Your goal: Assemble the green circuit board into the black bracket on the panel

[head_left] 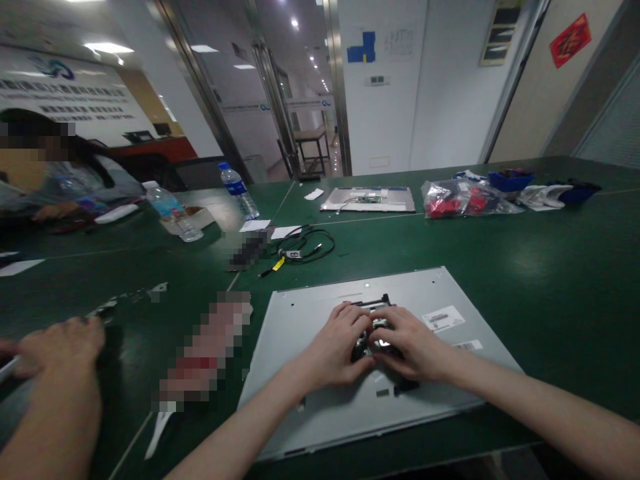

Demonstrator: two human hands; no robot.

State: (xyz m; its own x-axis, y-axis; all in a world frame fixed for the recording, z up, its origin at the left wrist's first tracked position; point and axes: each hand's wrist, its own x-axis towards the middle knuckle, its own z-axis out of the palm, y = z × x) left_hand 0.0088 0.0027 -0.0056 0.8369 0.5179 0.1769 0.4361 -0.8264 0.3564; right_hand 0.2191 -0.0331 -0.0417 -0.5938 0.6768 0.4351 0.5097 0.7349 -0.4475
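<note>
Both hands grip: left hand (pixel 345 340) and right hand (pixel 413 343) curl around a dark, shiny fitting (pixel 383 325) mid-panel. The grey metal panel (pixel 287 353) on the green table (pixel 560 280) looks stiff and slippery; opposite edges seem its best hold. The panel's right-side label (pixel 443 319) is illegible from here. Far left beyond the panel, a wall sign's (pixel 75 90) characters blur.

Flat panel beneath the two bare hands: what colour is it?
The flat panel is light silvery grey, shown best in the head view.
</note>
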